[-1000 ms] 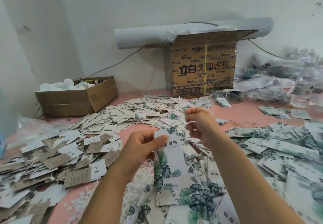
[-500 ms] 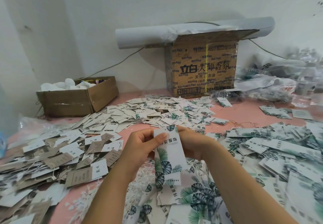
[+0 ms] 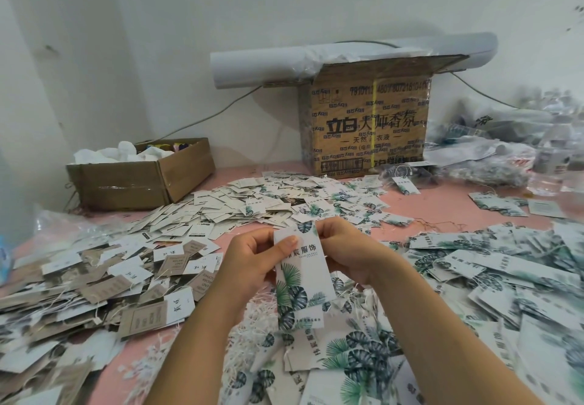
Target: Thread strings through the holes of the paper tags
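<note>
**Item:** leaf-printed paper tag (image 3: 305, 273), centre of frame, held above the pink table (image 3: 436, 205).

**Change:** the right hand (image 3: 346, 251), a second ago lifted clear toward upper centre, now sits against the tag's upper right edge. Its fingers are curled, but what they hold cannot be told. Probably the string is being fed at the hole.

**Grip:** the left hand (image 3: 249, 262) pinches the tag, thumb on its printed face.

**Orientation:** long axis near vertical in frame, lettered end uppermost, face to camera.

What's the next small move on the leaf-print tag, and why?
Probably the right hand feeds string through the top of the leaf-print tag. The left hand pinches it upright, thumb on its face; the right grip sits at its top edge. String and hole are hidden.
</note>
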### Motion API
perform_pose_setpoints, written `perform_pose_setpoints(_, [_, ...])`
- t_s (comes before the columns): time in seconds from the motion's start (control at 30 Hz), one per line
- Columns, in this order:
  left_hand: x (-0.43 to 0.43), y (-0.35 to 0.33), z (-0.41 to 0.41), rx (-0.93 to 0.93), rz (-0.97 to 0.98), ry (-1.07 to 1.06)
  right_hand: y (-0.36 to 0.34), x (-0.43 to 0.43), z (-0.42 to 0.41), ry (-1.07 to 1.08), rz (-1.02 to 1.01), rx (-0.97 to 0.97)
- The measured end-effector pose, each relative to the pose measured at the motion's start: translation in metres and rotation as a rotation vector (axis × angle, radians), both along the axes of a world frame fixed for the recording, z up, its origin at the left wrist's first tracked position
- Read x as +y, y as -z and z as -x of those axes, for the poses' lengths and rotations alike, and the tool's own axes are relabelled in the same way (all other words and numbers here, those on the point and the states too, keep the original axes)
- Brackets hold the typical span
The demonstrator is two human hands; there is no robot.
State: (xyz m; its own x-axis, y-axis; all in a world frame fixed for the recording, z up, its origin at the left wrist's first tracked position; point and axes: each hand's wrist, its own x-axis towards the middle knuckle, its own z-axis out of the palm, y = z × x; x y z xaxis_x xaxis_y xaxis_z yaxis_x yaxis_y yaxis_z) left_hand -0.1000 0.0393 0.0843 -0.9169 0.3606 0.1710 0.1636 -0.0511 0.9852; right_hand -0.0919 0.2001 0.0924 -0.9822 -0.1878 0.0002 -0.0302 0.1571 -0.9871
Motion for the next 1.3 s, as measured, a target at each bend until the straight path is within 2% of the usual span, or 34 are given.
perform_pose_setpoints(0.33, [-0.001,0.001,0.003,0.033,-0.063,-0.045,-0.004,0.004,0.002,0.082,0.04,0.127])
perform_pose_setpoints(0.5, [-0.002,0.002,0.004,0.047,-0.099,-0.08,-0.007,0.01,0.003,0.23,0.184,0.17])
perform_pose_setpoints(0.67, [-0.004,0.004,0.009,0.054,-0.081,-0.159,-0.013,0.017,0.002,0.241,0.299,0.294])
perform_pose_setpoints(0.77, [-0.005,0.005,0.012,0.058,-0.084,-0.213,-0.015,0.017,0.0,0.182,0.221,0.368])
perform_pose_setpoints(0.9, [-0.006,0.005,0.014,0.087,-0.091,-0.261,-0.02,0.008,-0.003,0.151,0.194,0.346])
perform_pose_setpoints(1.13, [-0.002,0.004,0.012,0.173,-0.06,-0.276,-0.021,-0.008,-0.005,0.279,-0.262,0.541])
perform_pose_setpoints(1.3, [-0.001,0.003,0.01,0.231,-0.012,-0.285,-0.02,-0.01,-0.004,0.297,-0.426,0.559])
